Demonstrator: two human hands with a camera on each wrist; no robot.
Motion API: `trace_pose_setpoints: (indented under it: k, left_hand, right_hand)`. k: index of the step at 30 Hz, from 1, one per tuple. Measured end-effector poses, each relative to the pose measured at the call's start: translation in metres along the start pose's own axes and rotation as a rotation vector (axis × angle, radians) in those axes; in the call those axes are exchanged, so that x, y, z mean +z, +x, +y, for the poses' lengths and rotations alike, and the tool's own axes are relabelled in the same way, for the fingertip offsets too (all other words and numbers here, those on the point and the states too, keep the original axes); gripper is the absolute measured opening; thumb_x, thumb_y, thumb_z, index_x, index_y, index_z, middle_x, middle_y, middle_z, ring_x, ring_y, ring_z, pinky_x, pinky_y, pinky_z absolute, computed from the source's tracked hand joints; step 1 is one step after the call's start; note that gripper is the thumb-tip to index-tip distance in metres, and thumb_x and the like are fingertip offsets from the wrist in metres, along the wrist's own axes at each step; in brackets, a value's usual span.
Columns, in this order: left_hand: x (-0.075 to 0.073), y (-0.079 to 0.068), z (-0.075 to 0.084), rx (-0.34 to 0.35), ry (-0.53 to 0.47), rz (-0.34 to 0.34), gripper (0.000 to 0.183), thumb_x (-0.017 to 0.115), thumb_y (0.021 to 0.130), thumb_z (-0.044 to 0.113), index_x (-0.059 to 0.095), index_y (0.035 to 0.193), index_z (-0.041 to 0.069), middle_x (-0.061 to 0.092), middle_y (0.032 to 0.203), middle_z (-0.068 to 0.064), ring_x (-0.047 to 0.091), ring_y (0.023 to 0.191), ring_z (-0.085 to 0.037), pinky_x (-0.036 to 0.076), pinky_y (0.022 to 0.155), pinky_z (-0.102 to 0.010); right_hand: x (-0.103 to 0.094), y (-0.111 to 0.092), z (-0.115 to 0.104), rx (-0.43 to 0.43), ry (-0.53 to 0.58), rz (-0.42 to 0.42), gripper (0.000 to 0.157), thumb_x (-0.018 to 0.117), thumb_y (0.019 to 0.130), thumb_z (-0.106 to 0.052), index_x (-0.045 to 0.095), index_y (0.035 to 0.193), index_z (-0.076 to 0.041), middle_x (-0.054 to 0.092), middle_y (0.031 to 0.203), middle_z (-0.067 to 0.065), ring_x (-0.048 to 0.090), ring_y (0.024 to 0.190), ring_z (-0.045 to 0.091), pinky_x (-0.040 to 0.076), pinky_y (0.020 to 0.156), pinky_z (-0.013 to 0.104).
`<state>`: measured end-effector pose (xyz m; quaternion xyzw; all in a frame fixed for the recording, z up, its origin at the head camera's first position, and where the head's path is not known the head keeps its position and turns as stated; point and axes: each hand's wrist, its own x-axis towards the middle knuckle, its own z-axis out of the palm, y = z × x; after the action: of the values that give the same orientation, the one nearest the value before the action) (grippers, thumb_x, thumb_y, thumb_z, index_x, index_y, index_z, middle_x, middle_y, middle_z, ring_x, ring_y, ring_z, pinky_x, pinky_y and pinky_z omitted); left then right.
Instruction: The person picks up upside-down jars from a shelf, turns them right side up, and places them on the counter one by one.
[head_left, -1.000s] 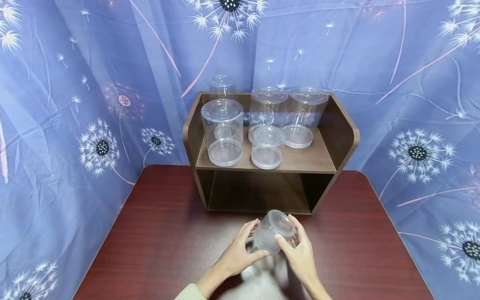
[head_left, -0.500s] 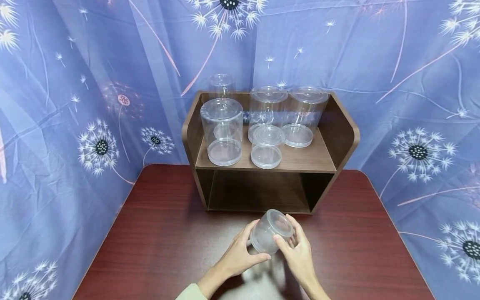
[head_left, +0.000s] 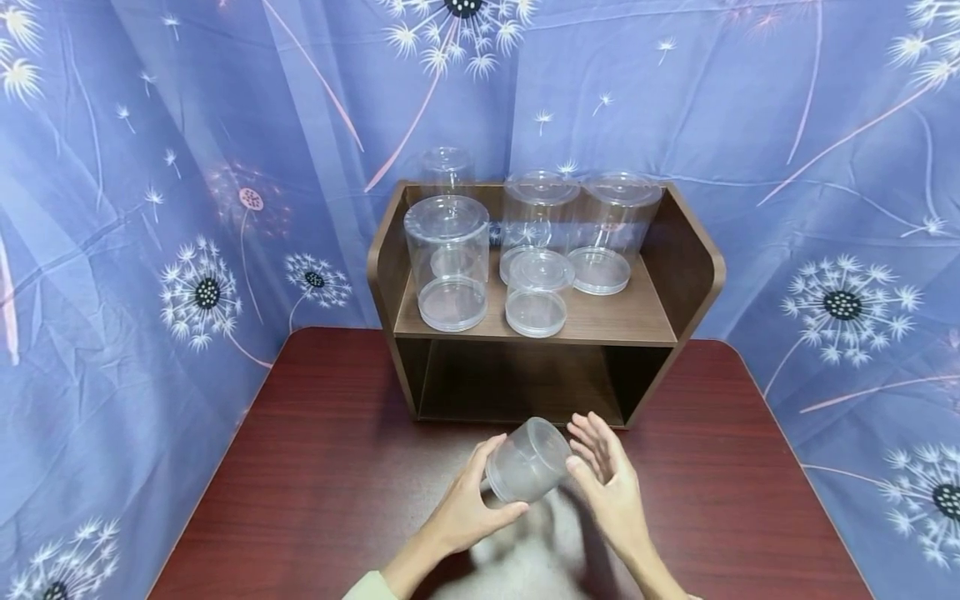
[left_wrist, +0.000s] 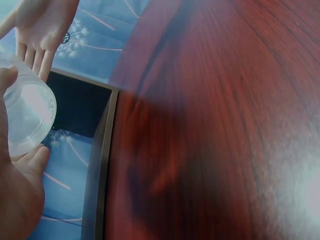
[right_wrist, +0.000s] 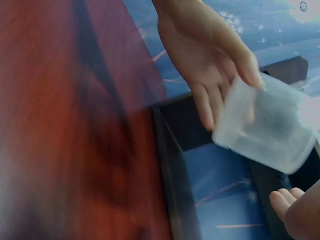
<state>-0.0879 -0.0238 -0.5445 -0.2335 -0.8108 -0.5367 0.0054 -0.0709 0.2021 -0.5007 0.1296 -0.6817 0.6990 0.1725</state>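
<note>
A small clear plastic jar [head_left: 525, 462] is held tilted above the table, in front of the shelf. My left hand [head_left: 461, 510] grips it around its lower left side, with the thumb in front. Just right of the jar, my right hand [head_left: 611, 492] has its fingers spread and slightly bent, holding nothing. The right wrist view shows a gap between the jar [right_wrist: 267, 125] and the right fingers [right_wrist: 282, 202]. In the left wrist view, the jar's round end [left_wrist: 30, 115] faces the camera, and the right palm [left_wrist: 45, 25] appears behind it.
A brown two-tier shelf [head_left: 693, 267] stands at the back of the dark red table [head_left: 300, 467]. Several clear lidded jars of differing sizes, including a large front-left one [head_left: 447, 267] and a small front one [head_left: 537, 296], stand on its upper tier. A blue dandelion-print cloth [head_left: 187, 167] hangs around.
My right hand has let go of the jar and moved right and slightly away. The left hand has shifted a little left with the jar.
</note>
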Motion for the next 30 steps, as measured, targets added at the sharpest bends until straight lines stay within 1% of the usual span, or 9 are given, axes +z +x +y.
trace_pose_setpoints:
  k: [3, 7, 11, 15, 18, 21, 24, 28, 30]
  left_hand:
    - [-0.007, -0.002, 0.001, -0.008, -0.012, 0.006, 0.093, 0.088, 0.081, 0.034, 0.037, 0.158, 0.023, 0.046, 0.152, 0.005, 0.052, 0.131, -0.019, 0.050, 0.105, -0.043]
    - [-0.018, -0.006, 0.003, -0.020, -0.023, 0.015, 0.095, 0.090, 0.079, 0.030, 0.039, 0.158, 0.017, 0.046, 0.151, 0.006, 0.052, 0.130, -0.018, 0.049, 0.106, -0.043]
    - [-0.028, -0.010, 0.003, -0.033, -0.022, 0.034, 0.096, 0.091, 0.077, 0.028, 0.040, 0.158, 0.019, 0.047, 0.151, 0.006, 0.052, 0.129, -0.018, 0.050, 0.105, -0.042]
    - [-0.038, -0.013, 0.002, -0.014, 0.011, 0.068, 0.096, 0.091, 0.076, 0.027, 0.040, 0.157, 0.022, 0.049, 0.151, 0.002, 0.053, 0.128, -0.019, 0.051, 0.103, -0.043]
    - [-0.047, -0.015, 0.000, 0.009, 0.054, 0.096, 0.096, 0.092, 0.075, 0.026, 0.042, 0.156, 0.018, 0.050, 0.150, -0.001, 0.054, 0.128, -0.020, 0.051, 0.102, -0.044]
    - [-0.055, -0.017, -0.003, 0.013, 0.102, 0.114, 0.096, 0.092, 0.074, 0.026, 0.043, 0.156, 0.014, 0.051, 0.151, -0.001, 0.053, 0.129, -0.019, 0.049, 0.103, -0.044]
    - [-0.064, -0.019, -0.006, 0.012, 0.128, 0.124, 0.097, 0.092, 0.074, 0.026, 0.043, 0.155, 0.010, 0.050, 0.151, 0.000, 0.053, 0.130, -0.019, 0.048, 0.104, -0.045]
    - [-0.076, -0.021, -0.007, -0.003, 0.145, 0.129, 0.096, 0.092, 0.074, 0.025, 0.042, 0.155, 0.010, 0.050, 0.150, 0.001, 0.053, 0.129, -0.018, 0.048, 0.105, -0.045]
    - [-0.083, -0.023, -0.007, -0.006, 0.158, 0.131, 0.096, 0.092, 0.075, 0.025, 0.042, 0.155, 0.012, 0.051, 0.150, -0.001, 0.053, 0.129, -0.017, 0.049, 0.104, -0.046]
  right_hand:
    - [-0.011, 0.009, -0.004, -0.067, 0.017, -0.005, 0.066, 0.058, 0.092, 0.022, 0.036, 0.153, 0.009, 0.057, 0.145, 0.011, 0.057, 0.132, 0.021, 0.046, 0.107, 0.027]
    - [-0.027, 0.021, -0.015, -0.104, 0.017, 0.001, 0.066, 0.056, 0.092, 0.023, 0.036, 0.154, 0.009, 0.056, 0.146, 0.014, 0.058, 0.131, 0.021, 0.046, 0.107, 0.026]
    - [-0.044, 0.031, -0.028, -0.108, 0.000, 0.024, 0.066, 0.055, 0.093, 0.024, 0.036, 0.154, 0.009, 0.056, 0.146, 0.018, 0.059, 0.129, 0.021, 0.046, 0.106, 0.026]
    - [-0.060, 0.042, -0.041, -0.088, -0.024, 0.060, 0.067, 0.055, 0.092, 0.025, 0.039, 0.153, 0.006, 0.057, 0.145, 0.015, 0.059, 0.128, 0.020, 0.047, 0.106, 0.027]
    - [-0.072, 0.051, -0.051, -0.090, -0.045, 0.098, 0.066, 0.055, 0.091, 0.025, 0.042, 0.152, 0.005, 0.059, 0.143, 0.012, 0.059, 0.128, 0.021, 0.047, 0.106, 0.028]
    - [-0.082, 0.061, -0.061, -0.130, -0.061, 0.134, 0.061, 0.056, 0.092, 0.023, 0.045, 0.150, 0.006, 0.061, 0.141, 0.015, 0.061, 0.126, 0.020, 0.047, 0.105, 0.026]
    - [-0.091, 0.071, -0.068, -0.201, -0.046, 0.154, 0.056, 0.056, 0.093, 0.022, 0.047, 0.146, 0.011, 0.060, 0.140, 0.022, 0.063, 0.124, 0.020, 0.047, 0.105, 0.025]
    - [-0.099, 0.086, -0.077, -0.265, -0.046, 0.177, 0.052, 0.057, 0.093, 0.019, 0.048, 0.144, 0.014, 0.059, 0.138, 0.026, 0.064, 0.121, 0.020, 0.046, 0.106, 0.025]
    - [-0.102, 0.094, -0.082, -0.280, -0.060, 0.192, 0.051, 0.059, 0.093, 0.018, 0.049, 0.143, 0.014, 0.060, 0.138, 0.025, 0.064, 0.120, 0.019, 0.046, 0.106, 0.025]
